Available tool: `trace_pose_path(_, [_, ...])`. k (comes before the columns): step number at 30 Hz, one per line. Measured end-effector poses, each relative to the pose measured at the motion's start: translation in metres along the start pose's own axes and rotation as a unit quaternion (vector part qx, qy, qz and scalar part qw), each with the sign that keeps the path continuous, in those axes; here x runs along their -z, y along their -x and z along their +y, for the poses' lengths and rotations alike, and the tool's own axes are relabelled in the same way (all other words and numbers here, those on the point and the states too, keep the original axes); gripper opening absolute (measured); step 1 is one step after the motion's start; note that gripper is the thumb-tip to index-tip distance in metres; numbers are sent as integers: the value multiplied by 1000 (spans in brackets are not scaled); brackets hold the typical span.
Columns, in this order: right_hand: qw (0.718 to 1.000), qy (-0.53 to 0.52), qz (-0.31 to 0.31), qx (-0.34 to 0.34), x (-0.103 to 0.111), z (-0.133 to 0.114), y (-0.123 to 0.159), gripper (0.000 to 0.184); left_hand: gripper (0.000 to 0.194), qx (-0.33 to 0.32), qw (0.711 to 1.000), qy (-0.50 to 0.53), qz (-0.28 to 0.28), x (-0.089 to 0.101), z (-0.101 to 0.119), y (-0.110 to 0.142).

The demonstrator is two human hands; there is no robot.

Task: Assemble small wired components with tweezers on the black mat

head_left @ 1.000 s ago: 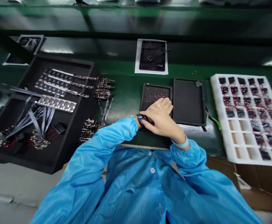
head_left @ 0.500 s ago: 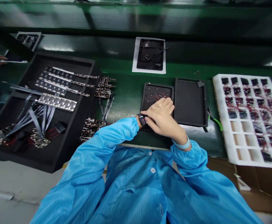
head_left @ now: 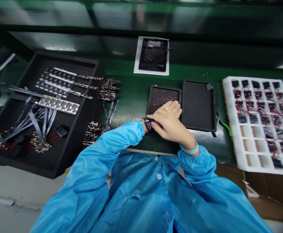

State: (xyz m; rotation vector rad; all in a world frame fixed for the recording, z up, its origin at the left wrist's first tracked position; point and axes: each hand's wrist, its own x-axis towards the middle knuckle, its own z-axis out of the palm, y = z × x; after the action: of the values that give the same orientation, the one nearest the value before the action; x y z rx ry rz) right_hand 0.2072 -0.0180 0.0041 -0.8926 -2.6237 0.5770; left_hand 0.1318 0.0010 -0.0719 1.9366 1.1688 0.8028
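Note:
My left hand [head_left: 172, 106] lies palm down over the near part of a small black tray [head_left: 149, 97] holding little red-wired parts. Its knuckles are bent and its fingertips are out of sight. A black smartwatch [head_left: 148, 123] with a lit screen is on my left wrist. Across the back of that hand rests my right hand [head_left: 172, 127], its forefinger and thumb at the watch's edges. A pale blue band [head_left: 191, 149] circles my right wrist.
At right are a larger black tray [head_left: 198, 106], green-handled pliers [head_left: 225, 126] and a white foam tray [head_left: 240, 155] of wired black parts. A black box [head_left: 61, 161] of circuit strips stands left, beside stacked boards [head_left: 107, 90]. An opened tablet housing [head_left: 153, 56] lies behind.
The watch screen now shows small bright dots in place of its earlier display. Both tablet housings at the back have slid left. A co-worker's hand at far left has gone. My hands hold their pose.

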Motion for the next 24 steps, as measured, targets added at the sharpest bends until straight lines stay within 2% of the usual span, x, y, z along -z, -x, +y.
trace_pose_path(2, [1000,-2,0,-1,1,0,0,38,73,51,991,123,-30,7,-6,-4])
trace_pose_path(5, [1000,-7,0,-1,2,-1,-1,38,76,122,960,250,-27,8,-7,-10])
trace_pose_path(10, [1000,-14,4,10,3,-2,-1,39,69,26,953,297,-50,7,-9,-9])
trace_pose_path(11, [1000,-14,5,12,3,-1,-1,40,69,29,950,308,-38,8,-9,-8])
trace_pose_path(13, [1000,-12,5,15,2,-1,-1,41,70,75,944,320,-9,10,-7,-7])
trace_pose_path(15, [1000,-12,4,17,1,0,0,41,70,105,948,300,-8,13,-5,-7])
trace_pose_path(16, [1000,-12,2,17,1,1,0,41,70,98,956,275,-19,15,-4,-7])
trace_pose_path(19, [1000,-12,-5,14,2,1,1,40,71,31,985,151,-75,20,-1,-8])
trace_pose_path(21, [1000,-15,-10,9,3,0,1,40,76,11,989,65,-130,24,2,-9])
trace_pose_path(23, [1000,-24,-12,5,4,0,1,42,81,33,986,18,-162,27,8,-10])
trace_pose_path(24, [999,-30,-11,5,5,1,2,43,84,56,986,15,-159,28,11,-11])
